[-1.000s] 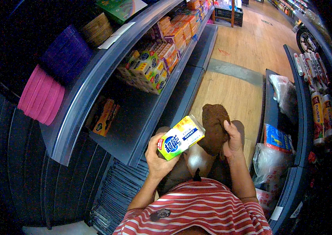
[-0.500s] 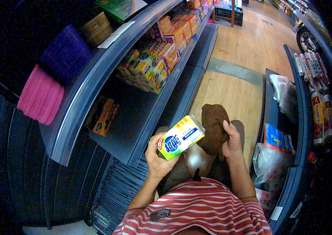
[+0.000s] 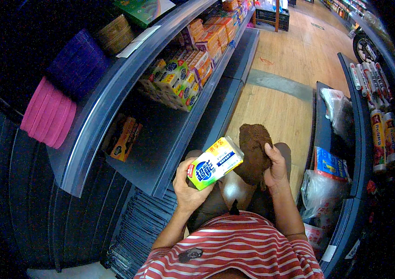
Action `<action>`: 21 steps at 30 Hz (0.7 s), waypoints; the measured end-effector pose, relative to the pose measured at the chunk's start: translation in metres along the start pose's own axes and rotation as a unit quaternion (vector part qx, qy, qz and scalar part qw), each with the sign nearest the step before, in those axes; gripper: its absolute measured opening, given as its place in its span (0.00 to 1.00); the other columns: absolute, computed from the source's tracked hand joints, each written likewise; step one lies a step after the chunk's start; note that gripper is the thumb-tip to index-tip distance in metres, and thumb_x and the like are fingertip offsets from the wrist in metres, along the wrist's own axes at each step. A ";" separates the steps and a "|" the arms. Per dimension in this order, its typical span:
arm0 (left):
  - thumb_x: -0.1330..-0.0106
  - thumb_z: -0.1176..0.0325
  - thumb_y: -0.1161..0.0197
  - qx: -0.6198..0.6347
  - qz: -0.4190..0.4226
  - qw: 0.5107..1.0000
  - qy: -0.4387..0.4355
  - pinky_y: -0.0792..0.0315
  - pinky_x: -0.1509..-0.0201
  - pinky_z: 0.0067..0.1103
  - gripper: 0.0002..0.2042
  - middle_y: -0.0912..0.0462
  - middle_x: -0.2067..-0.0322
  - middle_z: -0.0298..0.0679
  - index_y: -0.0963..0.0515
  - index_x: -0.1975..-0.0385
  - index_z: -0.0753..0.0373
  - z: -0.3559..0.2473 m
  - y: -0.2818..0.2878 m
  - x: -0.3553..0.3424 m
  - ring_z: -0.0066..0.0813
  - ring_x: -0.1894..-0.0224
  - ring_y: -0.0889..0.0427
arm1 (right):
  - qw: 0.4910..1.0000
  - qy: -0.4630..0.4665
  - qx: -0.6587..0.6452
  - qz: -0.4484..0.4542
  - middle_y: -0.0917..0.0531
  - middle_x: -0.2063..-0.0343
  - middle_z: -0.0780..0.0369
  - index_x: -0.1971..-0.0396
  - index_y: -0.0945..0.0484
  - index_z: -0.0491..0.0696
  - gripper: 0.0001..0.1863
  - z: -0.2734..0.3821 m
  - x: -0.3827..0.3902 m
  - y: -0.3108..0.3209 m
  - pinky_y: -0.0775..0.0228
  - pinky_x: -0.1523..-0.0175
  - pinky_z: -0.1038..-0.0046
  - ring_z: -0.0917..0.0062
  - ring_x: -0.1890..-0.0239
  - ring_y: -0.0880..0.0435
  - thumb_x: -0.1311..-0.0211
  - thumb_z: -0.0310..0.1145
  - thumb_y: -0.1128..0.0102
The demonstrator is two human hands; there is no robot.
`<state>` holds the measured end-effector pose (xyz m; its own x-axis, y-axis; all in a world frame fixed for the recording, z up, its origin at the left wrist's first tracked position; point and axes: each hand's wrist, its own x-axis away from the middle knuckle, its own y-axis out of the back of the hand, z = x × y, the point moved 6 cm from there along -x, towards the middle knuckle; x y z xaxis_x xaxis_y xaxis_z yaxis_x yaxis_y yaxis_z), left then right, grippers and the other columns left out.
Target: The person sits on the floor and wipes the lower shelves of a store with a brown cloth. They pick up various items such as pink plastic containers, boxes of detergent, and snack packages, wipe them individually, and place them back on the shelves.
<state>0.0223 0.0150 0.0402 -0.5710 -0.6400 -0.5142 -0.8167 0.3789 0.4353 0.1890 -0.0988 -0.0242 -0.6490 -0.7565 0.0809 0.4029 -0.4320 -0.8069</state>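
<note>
Left hand [image 3: 190, 190]: gripped the yellow-green pack [image 3: 213, 163] at its near end | Right hand [image 3: 276, 168]: pinched the brown fuzzy cloth [image 3: 254, 153], thumb on top | Place: pack was over the lap [image 3: 205, 207], right of the dark shelf [image 3: 160, 144], near the cloth | Handling: firm but uncrushing pack grip, loosely held cloth seemed best

Light falls brightly on the wood-plank floor [image 3: 295, 56] and the plastic-wrapped packet [image 3: 214, 162], glare streaks the curved shelf rail [image 3: 109, 96], the black slatted panels [image 3: 34, 200] sink into grainy shadow, and fisheye distortion bows straight lines toward the dark corners.
</note>
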 end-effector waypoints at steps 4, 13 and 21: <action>0.72 0.73 0.31 -0.003 -0.005 1.000 0.003 0.36 0.57 0.20 0.30 0.29 0.66 0.39 0.34 0.62 0.65 -0.002 0.002 -0.001 0.28 0.63 0.29 | 1.000 -0.002 -0.003 0.004 0.27 0.60 0.58 0.58 0.34 0.40 0.21 -0.001 0.000 -0.001 0.39 0.52 0.72 0.71 0.59 0.28 0.50 0.37 0.51; 0.73 0.74 0.31 -0.018 -0.002 1.000 -0.008 0.36 0.57 0.20 0.30 0.29 0.66 0.39 0.34 0.62 0.65 -0.002 0.001 -0.002 0.28 0.63 0.29 | 1.000 -0.006 -0.010 0.013 0.28 0.60 0.58 0.57 0.35 0.40 0.21 -0.001 -0.001 -0.003 0.39 0.51 0.71 0.71 0.58 0.28 0.49 0.37 0.51; 0.73 0.75 0.32 0.007 0.002 1.000 0.006 0.37 0.57 0.19 0.30 0.30 0.67 0.37 0.35 0.63 0.65 0.004 0.000 -0.003 0.26 0.63 0.30 | 1.000 -0.010 -0.015 0.010 0.28 0.59 0.58 0.57 0.36 0.39 0.22 -0.002 -0.002 -0.005 0.40 0.51 0.72 0.71 0.58 0.29 0.49 0.37 0.51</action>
<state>0.0231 0.0195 0.0388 -0.5734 -0.6467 -0.5030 -0.8155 0.3912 0.4266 0.1876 -0.0939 -0.0217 -0.6277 -0.7748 0.0752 0.3960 -0.4010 -0.8261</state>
